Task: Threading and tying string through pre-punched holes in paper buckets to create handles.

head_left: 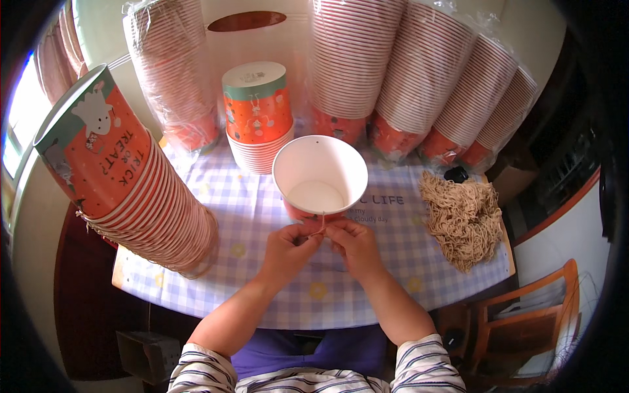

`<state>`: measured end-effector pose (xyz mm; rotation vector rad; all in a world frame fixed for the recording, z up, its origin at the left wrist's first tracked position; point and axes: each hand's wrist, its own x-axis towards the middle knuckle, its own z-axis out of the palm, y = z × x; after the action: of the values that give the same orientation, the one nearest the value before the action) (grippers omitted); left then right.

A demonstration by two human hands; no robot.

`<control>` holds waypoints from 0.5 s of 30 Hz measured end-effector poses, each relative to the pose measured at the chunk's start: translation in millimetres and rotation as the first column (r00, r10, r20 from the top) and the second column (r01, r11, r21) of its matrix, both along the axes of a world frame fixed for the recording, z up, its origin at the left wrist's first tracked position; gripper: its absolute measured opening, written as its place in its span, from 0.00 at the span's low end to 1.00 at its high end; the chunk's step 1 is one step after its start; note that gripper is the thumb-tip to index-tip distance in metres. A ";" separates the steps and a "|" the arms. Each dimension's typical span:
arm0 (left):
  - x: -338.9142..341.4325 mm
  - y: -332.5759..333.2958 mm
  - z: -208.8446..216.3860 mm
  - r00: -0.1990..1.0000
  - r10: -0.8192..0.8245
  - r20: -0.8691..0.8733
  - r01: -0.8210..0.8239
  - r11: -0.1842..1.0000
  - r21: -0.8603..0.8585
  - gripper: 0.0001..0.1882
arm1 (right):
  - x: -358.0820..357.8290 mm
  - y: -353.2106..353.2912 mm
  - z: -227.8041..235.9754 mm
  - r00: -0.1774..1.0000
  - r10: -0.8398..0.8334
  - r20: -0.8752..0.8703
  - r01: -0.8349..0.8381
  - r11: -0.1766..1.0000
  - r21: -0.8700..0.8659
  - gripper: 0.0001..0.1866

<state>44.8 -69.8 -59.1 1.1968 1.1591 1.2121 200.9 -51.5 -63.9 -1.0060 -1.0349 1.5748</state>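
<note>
A white-lined paper bucket (321, 171) with an orange outside stands at the middle of the table, its open mouth tipped toward me. A thin beige cord (323, 221) runs from its near rim down to my fingers. My left hand (287, 249) and my right hand (357, 246) meet just in front of the bucket, both closed in a pinch on the cord. The fingertips touch, and the exact lie of the cord between them is too small to make out. A heap of loose beige cords (462, 219) lies to the right.
A tall stack of orange buckets (154, 190) with cords hanging along it leans at the left. Behind stand an upside-down bucket stack (257, 114) and several plastic-wrapped stacks (419, 72). A checked cloth (262, 304) covers the table. A wooden chair (524, 321) is at the lower right.
</note>
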 end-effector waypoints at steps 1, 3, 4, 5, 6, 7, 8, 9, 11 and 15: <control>0.7 -0.3 0.5 0.999 0.020 0.032 -0.020 1.000 0.016 0.07 | -0.1 0.0 0.2 1.000 -0.002 0.000 0.002 1.000 -0.002 0.09; 0.8 -0.4 1.7 1.000 0.017 -0.003 -0.017 1.000 0.016 0.07 | -1.0 -0.2 1.3 0.982 0.021 -0.189 -0.049 0.988 -0.149 0.09; 0.8 -0.5 3.0 0.999 0.017 -0.038 -0.016 1.000 0.019 0.07 | -0.2 0.4 1.5 0.982 0.019 -0.190 -0.048 0.988 -0.150 0.09; 0.9 -0.8 4.6 0.999 0.015 -0.039 -0.014 1.000 0.018 0.07 | 1.0 1.0 1.7 0.970 0.035 -0.240 -0.080 0.980 -0.181 0.08; 1.1 -1.1 6.4 0.995 0.019 -0.101 -0.016 0.999 0.029 0.07 | 1.9 1.4 1.8 0.956 0.049 -0.290 -0.113 0.971 -0.210 0.07; 1.2 -1.4 7.4 0.986 0.025 -0.164 -0.019 0.999 0.041 0.07 | 1.5 1.4 2.1 0.955 0.048 -0.291 -0.113 0.971 -0.211 0.07; 1.5 -1.5 7.9 0.986 0.024 -0.164 -0.017 0.999 0.040 0.07 | 0.9 1.1 2.7 0.947 0.038 -0.319 -0.113 0.968 -0.222 0.07; 2.0 -1.4 8.2 0.986 0.016 -0.168 -0.012 1.000 0.023 0.07 | 0.9 0.8 3.0 0.938 0.027 -0.346 -0.113 0.966 -0.232 0.07; 1.1 -1.2 5.5 0.984 0.012 -0.175 -0.011 1.000 0.007 0.07 | 0.9 0.2 2.8 0.953 0.043 -0.301 -0.107 0.974 -0.200 0.07; -1.8 2.6 -6.0 0.978 -0.082 0.191 0.087 0.996 -0.021 0.07 | -0.9 -5.0 6.9 1.000 -0.004 0.022 0.003 0.999 0.041 0.09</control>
<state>43.0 -67.3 -65.1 1.0725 0.9715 1.2126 200.0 -56.5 -56.9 -0.9989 -1.0761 1.5370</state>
